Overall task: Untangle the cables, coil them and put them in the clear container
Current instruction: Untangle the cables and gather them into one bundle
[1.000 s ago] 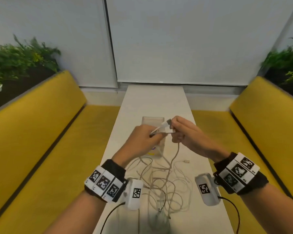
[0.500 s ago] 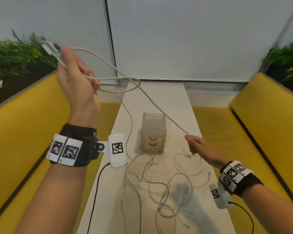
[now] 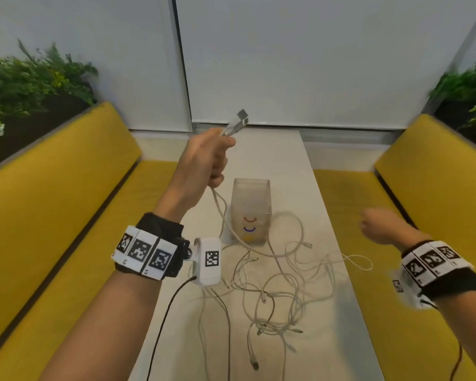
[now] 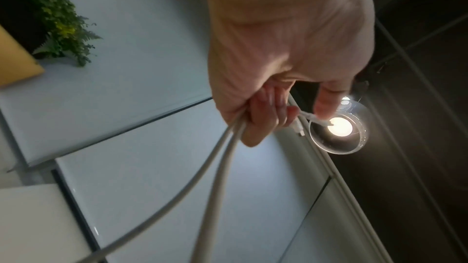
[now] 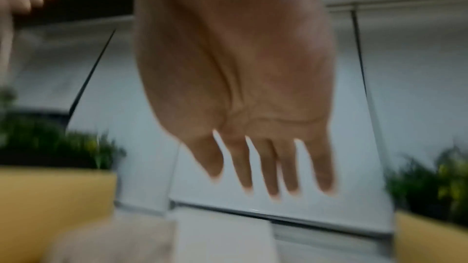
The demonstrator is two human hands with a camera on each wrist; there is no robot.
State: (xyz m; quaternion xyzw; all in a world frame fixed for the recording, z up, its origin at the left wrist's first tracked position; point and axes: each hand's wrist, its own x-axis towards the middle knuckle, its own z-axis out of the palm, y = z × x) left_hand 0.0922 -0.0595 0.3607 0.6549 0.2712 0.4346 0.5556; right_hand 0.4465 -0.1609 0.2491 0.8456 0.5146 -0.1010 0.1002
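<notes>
My left hand is raised above the white table and grips a white cable doubled in its fist, both plug ends sticking up past the thumb. In the left wrist view two strands run down out of the left hand. The cable falls beside the clear container, which stands upright mid-table, and joins a tangle of white cables in front of it. My right hand, blurred, hovers over the right bench; the right wrist view shows the right hand with straight fingers, holding nothing.
Yellow benches run along both sides of the narrow table. Plants sit behind the bench backs. A loop of cable hangs over the table's right edge. White blinds close the far end.
My left hand came down from high at the left to above the container, still holding the cable. My right hand let go of the cable and moved out to the right.
</notes>
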